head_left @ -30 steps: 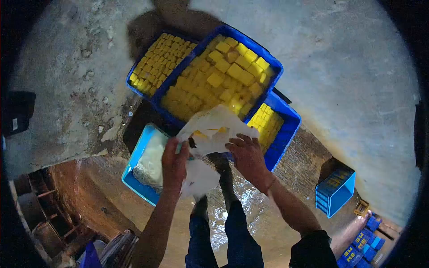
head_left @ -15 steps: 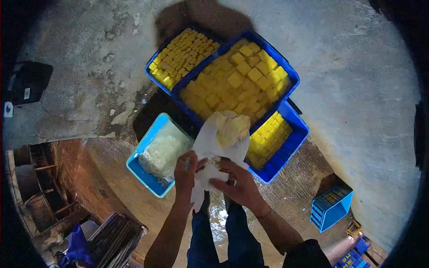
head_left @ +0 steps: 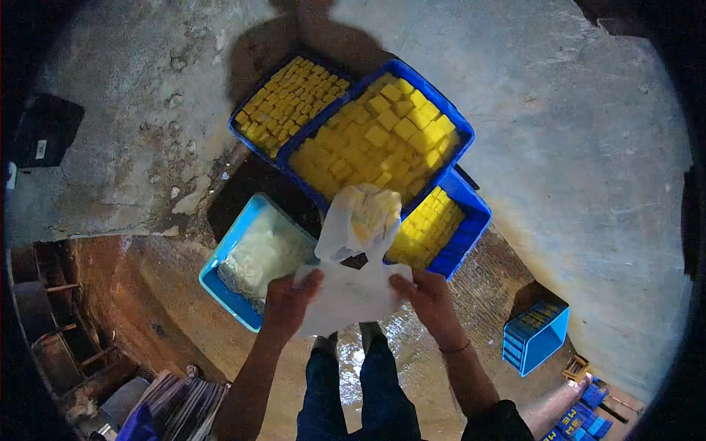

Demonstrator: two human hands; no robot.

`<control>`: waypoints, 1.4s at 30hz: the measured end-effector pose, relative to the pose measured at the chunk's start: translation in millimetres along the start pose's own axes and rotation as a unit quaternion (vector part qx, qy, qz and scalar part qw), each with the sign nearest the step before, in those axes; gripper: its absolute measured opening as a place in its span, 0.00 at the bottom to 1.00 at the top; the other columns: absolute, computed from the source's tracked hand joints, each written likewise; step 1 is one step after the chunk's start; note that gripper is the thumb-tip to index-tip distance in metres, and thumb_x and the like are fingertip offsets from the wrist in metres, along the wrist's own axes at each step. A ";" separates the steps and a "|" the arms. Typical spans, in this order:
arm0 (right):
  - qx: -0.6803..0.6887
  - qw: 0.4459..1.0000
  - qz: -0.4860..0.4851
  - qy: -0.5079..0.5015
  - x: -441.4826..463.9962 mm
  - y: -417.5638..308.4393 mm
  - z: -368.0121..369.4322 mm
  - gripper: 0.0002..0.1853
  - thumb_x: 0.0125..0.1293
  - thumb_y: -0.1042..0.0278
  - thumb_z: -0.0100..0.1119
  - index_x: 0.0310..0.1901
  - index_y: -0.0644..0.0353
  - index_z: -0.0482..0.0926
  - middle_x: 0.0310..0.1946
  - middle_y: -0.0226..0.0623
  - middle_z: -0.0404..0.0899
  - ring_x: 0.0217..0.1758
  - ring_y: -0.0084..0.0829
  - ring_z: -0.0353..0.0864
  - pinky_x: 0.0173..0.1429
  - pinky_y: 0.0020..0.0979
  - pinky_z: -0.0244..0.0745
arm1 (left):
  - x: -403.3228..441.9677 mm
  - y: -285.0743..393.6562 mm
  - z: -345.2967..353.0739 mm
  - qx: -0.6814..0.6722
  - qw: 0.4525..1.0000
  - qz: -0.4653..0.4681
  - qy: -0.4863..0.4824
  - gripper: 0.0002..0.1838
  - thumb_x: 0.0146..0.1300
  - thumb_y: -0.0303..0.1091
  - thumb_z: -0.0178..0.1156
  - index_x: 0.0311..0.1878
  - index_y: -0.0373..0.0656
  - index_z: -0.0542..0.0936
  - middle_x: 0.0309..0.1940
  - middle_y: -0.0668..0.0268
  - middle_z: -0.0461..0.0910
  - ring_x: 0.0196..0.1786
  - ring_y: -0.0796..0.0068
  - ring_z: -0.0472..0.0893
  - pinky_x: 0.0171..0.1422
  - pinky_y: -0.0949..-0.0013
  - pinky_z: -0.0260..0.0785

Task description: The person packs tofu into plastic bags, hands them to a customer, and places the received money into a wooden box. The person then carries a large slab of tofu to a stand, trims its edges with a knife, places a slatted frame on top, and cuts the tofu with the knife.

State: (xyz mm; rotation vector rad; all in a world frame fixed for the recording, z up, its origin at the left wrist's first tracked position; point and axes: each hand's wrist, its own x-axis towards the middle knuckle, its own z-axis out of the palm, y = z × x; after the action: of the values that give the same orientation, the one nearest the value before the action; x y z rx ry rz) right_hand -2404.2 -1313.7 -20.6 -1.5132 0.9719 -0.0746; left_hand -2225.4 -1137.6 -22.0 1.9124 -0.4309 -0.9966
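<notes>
A whitish translucent plastic bag (head_left: 353,283) is stretched between my two hands, its top part spread flat with a gap in the middle. Something yellow shows through its far end, seemingly yellow blocks. My left hand (head_left: 289,301) is closed on the bag's left side, thumb on top. On the right side, my right hand (head_left: 426,298) pinches it the same way. Beyond the bag stands a large blue crate (head_left: 471,136) of yellow tofu-like blocks (head_left: 379,136) in cloudy liquid. The bag covers part of its near corner.
Smaller blue crates with yellow blocks stand at the far left (head_left: 237,131) and near right (head_left: 478,220). A light-blue tub (head_left: 232,242) left of me holds whitish contents. Another light-blue crate (head_left: 544,338) lies tilted at right. Stacked sheets (head_left: 180,404) lie lower left. The floor (head_left: 456,360) looks wet.
My hands have moved apart, pulling the bag's near part wide and flat, where before it was bunched between them. The view has shifted slightly.
</notes>
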 end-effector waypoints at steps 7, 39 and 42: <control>-0.063 0.993 -0.056 -0.084 -24.2 -20.4 -16.5 0.23 0.63 0.63 0.63 0.55 0.67 0.73 0.48 0.41 0.78 0.51 0.28 0.76 0.55 0.32 0.72 | 2.5 31.3 7.6 -0.159 0.987 0.010 0.027 0.14 0.71 0.42 0.50 0.40 0.39 0.75 0.30 0.71 0.73 0.33 0.82 0.71 0.37 0.73 0.66; 0.036 0.994 0.099 -0.030 -62.9 44.7 41.4 0.15 0.60 0.61 0.65 0.31 0.68 0.80 0.21 0.31 0.79 0.23 0.20 0.72 0.28 0.29 0.69 | -71.1 -5.8 56.9 0.063 0.993 0.091 0.045 0.10 0.53 0.30 0.68 0.39 0.40 0.80 0.36 0.64 0.80 0.42 0.71 0.80 0.50 0.67 0.70; -0.027 0.998 0.043 -0.027 -69.5 47.9 50.0 0.15 0.58 0.61 0.67 0.29 0.67 0.80 0.20 0.32 0.78 0.22 0.20 0.72 0.27 0.28 0.68 | -64.4 -6.7 71.1 -0.013 0.995 -0.085 -0.044 0.10 0.60 0.35 0.64 0.37 0.37 0.82 0.33 0.62 0.82 0.35 0.76 0.80 0.42 0.72 0.71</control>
State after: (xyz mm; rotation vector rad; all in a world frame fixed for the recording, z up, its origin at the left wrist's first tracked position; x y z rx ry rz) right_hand -2444.9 -1226.4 -38.8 -1.5124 1.0006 0.0549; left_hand -2321.3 -1133.0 -16.2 1.9119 -0.3067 -1.1945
